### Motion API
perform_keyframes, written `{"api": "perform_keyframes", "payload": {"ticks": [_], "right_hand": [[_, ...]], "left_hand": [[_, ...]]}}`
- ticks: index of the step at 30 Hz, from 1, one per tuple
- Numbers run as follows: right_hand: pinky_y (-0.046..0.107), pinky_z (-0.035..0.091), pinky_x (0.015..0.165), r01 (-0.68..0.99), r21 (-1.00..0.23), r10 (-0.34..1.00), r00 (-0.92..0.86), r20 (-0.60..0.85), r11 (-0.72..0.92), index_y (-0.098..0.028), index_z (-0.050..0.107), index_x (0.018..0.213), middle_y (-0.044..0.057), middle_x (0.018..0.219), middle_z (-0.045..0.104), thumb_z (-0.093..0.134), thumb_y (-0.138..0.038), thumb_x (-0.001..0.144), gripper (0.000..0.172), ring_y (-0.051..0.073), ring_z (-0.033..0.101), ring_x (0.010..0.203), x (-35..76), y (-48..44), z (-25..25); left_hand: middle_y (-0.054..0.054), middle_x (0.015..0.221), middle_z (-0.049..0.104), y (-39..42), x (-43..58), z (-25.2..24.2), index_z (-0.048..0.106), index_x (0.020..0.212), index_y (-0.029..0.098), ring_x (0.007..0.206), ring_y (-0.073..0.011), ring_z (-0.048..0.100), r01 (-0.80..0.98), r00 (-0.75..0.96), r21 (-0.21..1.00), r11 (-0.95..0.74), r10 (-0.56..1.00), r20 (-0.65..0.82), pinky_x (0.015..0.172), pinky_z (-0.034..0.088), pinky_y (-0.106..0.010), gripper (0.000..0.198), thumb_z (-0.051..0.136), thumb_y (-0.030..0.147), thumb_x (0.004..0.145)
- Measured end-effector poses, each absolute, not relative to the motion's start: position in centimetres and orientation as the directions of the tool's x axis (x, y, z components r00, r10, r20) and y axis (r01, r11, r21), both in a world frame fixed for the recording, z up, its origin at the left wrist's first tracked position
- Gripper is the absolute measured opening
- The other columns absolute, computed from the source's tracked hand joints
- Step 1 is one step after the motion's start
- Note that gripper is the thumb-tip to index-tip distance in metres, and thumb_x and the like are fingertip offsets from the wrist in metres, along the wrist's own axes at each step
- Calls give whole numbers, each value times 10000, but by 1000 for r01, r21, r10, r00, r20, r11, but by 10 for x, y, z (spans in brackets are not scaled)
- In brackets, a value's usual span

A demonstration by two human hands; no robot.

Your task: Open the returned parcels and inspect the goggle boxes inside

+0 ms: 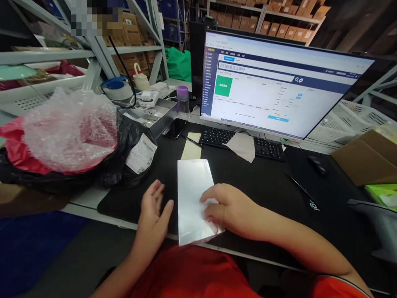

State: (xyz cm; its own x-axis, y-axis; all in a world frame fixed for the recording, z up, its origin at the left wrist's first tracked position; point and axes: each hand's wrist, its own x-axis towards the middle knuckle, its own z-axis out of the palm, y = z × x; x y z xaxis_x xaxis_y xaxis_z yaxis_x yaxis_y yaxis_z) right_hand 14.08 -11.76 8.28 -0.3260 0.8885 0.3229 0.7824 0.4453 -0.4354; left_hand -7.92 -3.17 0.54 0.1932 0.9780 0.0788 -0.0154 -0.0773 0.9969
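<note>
A flat white rectangular packet, which looks glossy like a box in clear film, lies near the front edge of the desk. Its lower end reaches over that edge, and a small red mark shows at its lower right corner. My right hand comes in from the right with curled fingers on the packet's right part, gripping it there. My left hand is just left of the packet, apart from it, with thumb and fingers spread and nothing in them. Beyond the packet lie a yellowish paper and a black pen.
A monitor stands behind a black keyboard with a beige paper piece on it. Left is a black bag with bubble wrap. A phone, mouse and cardboard box are also there.
</note>
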Motion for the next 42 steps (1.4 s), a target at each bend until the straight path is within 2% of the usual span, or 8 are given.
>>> {"api": "perform_keyframes", "payload": {"ticks": [2,3,6,8,15,28,38,42], "right_hand": [[303,539,810,755,-417,855,-373,360,505,-175,677,1023,50,1000,721,562,-192,982,123,178,658,889,134,-120,76],[307,532,814,741,-382,821,-405,403,553,-167,673,1004,59,1021,719,526,-193,1002,149,179,657,907,132,-121,73],[328,521,827,725,-309,754,-427,499,615,-153,660,982,85,1079,719,450,-193,1039,222,195,659,965,127,-124,69],[331,526,829,736,-332,774,-396,494,589,-155,649,1023,81,1068,724,434,-196,1047,220,194,666,964,125,-127,70],[325,563,833,754,-361,783,-313,538,549,-192,594,1143,67,1056,723,475,-228,1042,160,182,685,947,120,-133,74],[337,572,873,747,-204,704,-445,553,632,-155,600,1110,78,1001,703,525,-80,987,163,184,678,970,119,-135,83],[297,563,856,744,-290,756,-413,508,602,-189,593,1051,61,988,688,516,-107,1000,123,160,666,962,119,-136,81],[294,564,820,752,-408,834,-340,434,518,-213,573,1027,32,910,678,494,-127,1014,118,159,664,924,120,-142,79]], "left_hand": [[-49,1584,431,-35,-91,19,584,1391,281,1484,-239,366,127,354,885,-449,854,382,1270,227,-378,447,583,425,968],[-52,1581,439,-37,-96,26,594,1392,273,1491,-255,356,133,508,781,-610,719,474,1289,166,-426,455,477,485,1006],[-127,1587,422,-44,-103,38,448,1516,208,1479,-298,379,-30,813,521,-853,282,509,1284,142,-516,679,335,635,1001],[-168,1580,419,-47,-103,37,356,1557,165,1465,-298,404,-45,848,454,-890,206,488,1279,151,-535,762,359,666,983],[-171,1472,553,-46,-100,19,378,1534,120,1446,-299,433,-58,808,322,-945,145,572,1274,160,-548,787,396,670,972],[-209,1388,615,-42,-91,6,533,1383,19,1427,-293,460,-100,701,204,-974,77,709,1273,189,-539,696,347,582,1018],[-201,1321,663,-43,-86,-1,597,1311,11,1391,-291,503,-109,622,184,-977,78,779,1263,248,-524,648,367,542,1019],[-208,1283,682,-43,-84,-5,617,1279,19,1377,-297,520,-118,604,186,-976,78,793,1249,275,-537,627,352,528,1026]]}}
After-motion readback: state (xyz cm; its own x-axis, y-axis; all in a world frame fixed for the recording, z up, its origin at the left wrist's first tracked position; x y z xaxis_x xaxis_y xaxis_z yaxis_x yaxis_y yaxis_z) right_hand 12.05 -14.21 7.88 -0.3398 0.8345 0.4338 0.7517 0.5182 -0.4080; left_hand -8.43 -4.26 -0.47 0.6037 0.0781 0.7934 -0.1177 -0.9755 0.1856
